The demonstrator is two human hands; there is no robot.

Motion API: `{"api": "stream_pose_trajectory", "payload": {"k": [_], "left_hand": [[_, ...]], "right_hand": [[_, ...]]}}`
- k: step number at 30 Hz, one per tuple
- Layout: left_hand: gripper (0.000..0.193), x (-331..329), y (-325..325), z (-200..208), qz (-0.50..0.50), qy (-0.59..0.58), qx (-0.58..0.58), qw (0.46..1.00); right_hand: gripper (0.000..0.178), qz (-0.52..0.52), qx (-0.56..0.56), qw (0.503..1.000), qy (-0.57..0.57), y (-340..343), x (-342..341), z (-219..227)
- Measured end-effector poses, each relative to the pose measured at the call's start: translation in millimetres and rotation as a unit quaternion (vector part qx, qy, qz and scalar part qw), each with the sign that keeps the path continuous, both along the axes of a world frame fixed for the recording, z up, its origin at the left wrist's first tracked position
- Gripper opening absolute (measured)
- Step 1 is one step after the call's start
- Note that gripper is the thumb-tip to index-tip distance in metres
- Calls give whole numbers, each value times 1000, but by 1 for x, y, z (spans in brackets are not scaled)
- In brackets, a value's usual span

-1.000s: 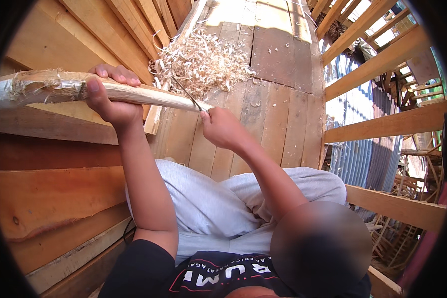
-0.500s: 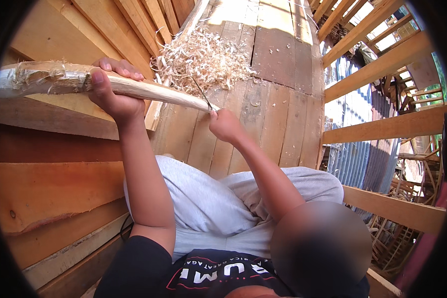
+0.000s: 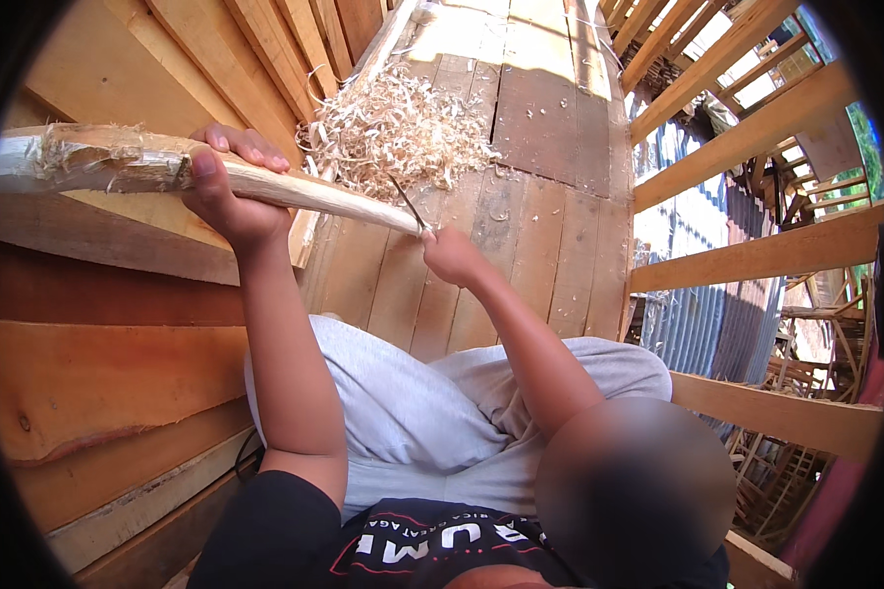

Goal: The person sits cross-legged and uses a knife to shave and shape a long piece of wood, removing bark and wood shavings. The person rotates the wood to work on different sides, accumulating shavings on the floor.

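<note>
A long pale wooden pole reaches from the left edge toward the middle, tilted down to the right. Rough bark or peeled fibre clings to its thick left part, while the thinner right part looks smooth and shaved. My left hand is closed around the pole, thumb on top. Near the thin end, my right hand is closed on a knife, whose narrow dark blade crosses the wood and points up and left. My fist hides the knife's handle.
Curly wood shavings lie heaped on the plank floor beyond the pole. Timber boards form a wall on the left. A wooden railing runs along the right, with corrugated metal sheets beyond it.
My right hand and the knife have shifted slightly right and down by the pole's thin end. My left hand keeps its grip; the view has moved a little.
</note>
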State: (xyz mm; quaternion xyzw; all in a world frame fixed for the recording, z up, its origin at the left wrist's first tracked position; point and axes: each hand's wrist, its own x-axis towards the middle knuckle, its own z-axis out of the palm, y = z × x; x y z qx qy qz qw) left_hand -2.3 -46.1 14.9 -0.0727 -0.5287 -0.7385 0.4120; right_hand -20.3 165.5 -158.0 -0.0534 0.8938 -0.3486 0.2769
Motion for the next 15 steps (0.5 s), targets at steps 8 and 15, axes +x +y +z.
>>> {"api": "stream_pose_trajectory", "payload": {"k": [8, 15], "left_hand": [[47, 3, 5, 4, 54, -15, 20, 998], [44, 1, 5, 1, 79, -32, 17, 996]], "right_hand": [[44, 54, 30, 998, -20, -8, 24, 94], [48, 19, -30, 999, -9, -8, 14, 71]]}}
